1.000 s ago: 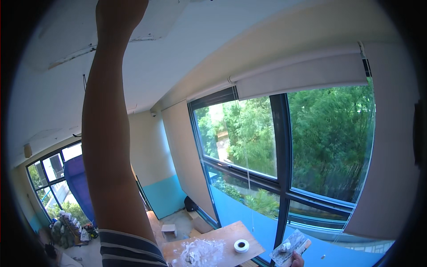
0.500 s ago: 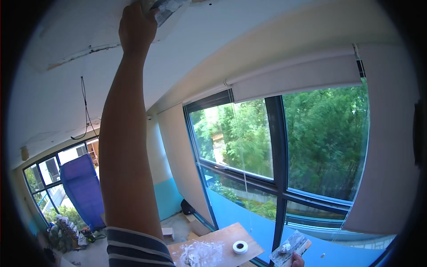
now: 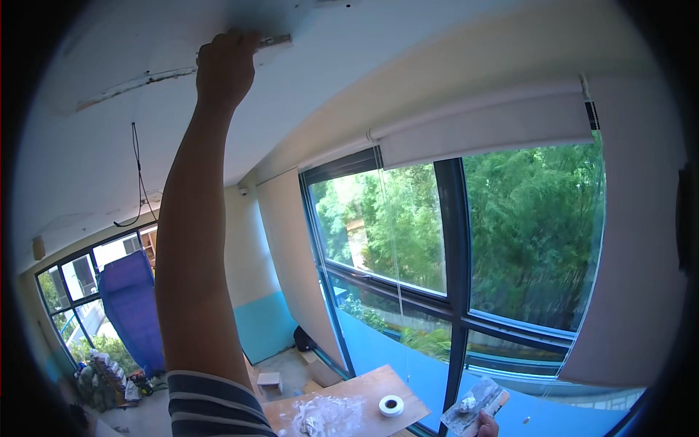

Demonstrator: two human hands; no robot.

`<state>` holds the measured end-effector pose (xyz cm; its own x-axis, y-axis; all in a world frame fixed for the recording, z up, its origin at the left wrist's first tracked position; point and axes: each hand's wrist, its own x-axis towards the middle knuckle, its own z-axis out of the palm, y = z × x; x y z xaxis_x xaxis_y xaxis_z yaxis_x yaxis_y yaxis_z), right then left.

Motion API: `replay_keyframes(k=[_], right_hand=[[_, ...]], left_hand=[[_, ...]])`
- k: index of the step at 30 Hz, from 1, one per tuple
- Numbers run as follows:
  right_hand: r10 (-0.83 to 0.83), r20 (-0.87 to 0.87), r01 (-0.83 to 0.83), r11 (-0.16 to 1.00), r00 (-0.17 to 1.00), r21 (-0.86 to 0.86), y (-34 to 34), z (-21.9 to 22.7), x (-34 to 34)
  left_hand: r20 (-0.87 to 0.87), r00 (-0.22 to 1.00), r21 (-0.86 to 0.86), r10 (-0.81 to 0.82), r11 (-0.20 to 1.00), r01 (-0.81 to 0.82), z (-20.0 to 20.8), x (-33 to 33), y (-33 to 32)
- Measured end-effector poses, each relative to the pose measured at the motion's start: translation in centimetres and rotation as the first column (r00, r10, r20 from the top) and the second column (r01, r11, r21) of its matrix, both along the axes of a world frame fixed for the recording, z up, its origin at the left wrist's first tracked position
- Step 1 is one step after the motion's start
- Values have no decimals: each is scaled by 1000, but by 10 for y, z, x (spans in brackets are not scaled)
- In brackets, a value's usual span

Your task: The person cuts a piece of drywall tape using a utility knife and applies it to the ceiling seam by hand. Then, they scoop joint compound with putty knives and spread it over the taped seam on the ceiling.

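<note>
We have a heap [image 3: 328, 416] left of the roll [image 3: 391, 414] on the board [image 3: 373, 383]; the window [image 3: 456, 240] stands right of our left hand [image 3: 224, 69].

Bright window [image 3: 457, 262], dark fisheye rim

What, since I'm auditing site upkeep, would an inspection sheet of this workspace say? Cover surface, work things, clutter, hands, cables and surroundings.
Surface: ceiling, with a ragged crack-like line; wooden board, spread with white residue.
Work things: flat blade up at the ceiling, blurred and partly hidden; grey rectangular plate carrying white paste; roll of white tape on the board.
Clutter: heaped items on the floor at far left, too small to identify.
Hands: left hand raised, fingers closed on the blade; right hand low, fingers gripping the plate.
Cables: dark looped cable hanging from the ceiling.
Surroundings: large window, pale roller blind, purple sheet, wall with turquoise lower part.
</note>
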<state>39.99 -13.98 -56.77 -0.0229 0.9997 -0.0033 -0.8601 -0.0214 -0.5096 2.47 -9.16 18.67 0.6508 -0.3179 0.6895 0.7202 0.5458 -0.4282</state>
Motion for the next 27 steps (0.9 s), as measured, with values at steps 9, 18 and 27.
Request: replay_keyframes(k=[9, 18, 27], right_hand=[[36, 10, -36, 993, 999, 113, -1, -14, 2], [69, -138, -67, 998, 988, 19, -2, 10, 3], [97, -112, -89, 993, 989, 73, -6, -9, 6]], left_hand=[[-168, 964, 86, -207, 971, 223, 8, 62, -56], [193, 693, 85, -695, 715, 694, -11, 43, -47], [600, 298, 51, -742, 408, 912, -37, -78, 63]])
